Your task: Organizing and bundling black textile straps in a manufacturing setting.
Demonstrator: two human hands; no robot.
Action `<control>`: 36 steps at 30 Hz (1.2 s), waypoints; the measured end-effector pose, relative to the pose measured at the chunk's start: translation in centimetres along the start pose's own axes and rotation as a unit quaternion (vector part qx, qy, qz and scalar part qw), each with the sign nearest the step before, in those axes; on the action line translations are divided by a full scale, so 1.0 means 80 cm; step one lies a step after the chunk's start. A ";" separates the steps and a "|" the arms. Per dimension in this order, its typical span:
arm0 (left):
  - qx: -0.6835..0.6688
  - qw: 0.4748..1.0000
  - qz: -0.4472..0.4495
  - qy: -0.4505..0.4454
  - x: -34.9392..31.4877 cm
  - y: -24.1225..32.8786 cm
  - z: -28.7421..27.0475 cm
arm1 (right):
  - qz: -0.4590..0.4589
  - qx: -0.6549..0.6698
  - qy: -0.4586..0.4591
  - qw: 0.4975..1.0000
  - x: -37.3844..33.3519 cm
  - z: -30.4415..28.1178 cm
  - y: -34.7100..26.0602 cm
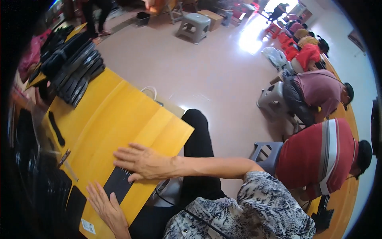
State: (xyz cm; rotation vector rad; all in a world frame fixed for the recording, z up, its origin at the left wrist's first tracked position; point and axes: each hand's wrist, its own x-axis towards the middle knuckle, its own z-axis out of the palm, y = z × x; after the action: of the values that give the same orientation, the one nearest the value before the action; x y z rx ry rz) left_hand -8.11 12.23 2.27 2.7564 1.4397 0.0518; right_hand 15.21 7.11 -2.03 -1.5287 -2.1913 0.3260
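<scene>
On the yellow wooden table (131, 115) lies a flat, dark rectangular piece (119, 184) with small white marks near its upper end. My right hand (145, 162) rests palm down over that upper end, fingers stretched out flat, and hides part of it. Beside the piece's lower left side is my left hand (105, 207), its fingers extended and thumb apart, touching or nearly touching its edge. Neither hand grips anything. Farther up the table are a narrow black strip (57, 128) and a small brownish stick-like tool (64, 158).
A tall pile of black folded items (73, 65) stands at the table's far left corner. More black pieces (43, 183) are stacked along the left edge, near a white label (88, 226). Co-workers (318, 155) sit along another table at right. A grey stool (194, 28) stands on the floor.
</scene>
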 end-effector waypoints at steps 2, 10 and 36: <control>-0.028 0.999 0.009 0.039 0.003 0.004 -0.004 | 0.056 -0.051 0.014 0.997 -0.003 -0.022 -0.002; -0.006 0.999 0.006 0.031 0.014 0.002 0.017 | 0.097 -0.027 -0.045 0.994 0.021 -0.053 -0.020; -0.036 0.999 0.003 0.041 0.010 0.000 0.019 | 0.196 0.253 0.033 0.947 0.015 -0.029 -0.008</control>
State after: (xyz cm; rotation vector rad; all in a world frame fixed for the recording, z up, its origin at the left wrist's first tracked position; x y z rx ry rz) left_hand -7.61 12.86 0.75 2.7319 1.4171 0.2140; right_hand 15.45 7.84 0.55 -1.6209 -1.5666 0.8741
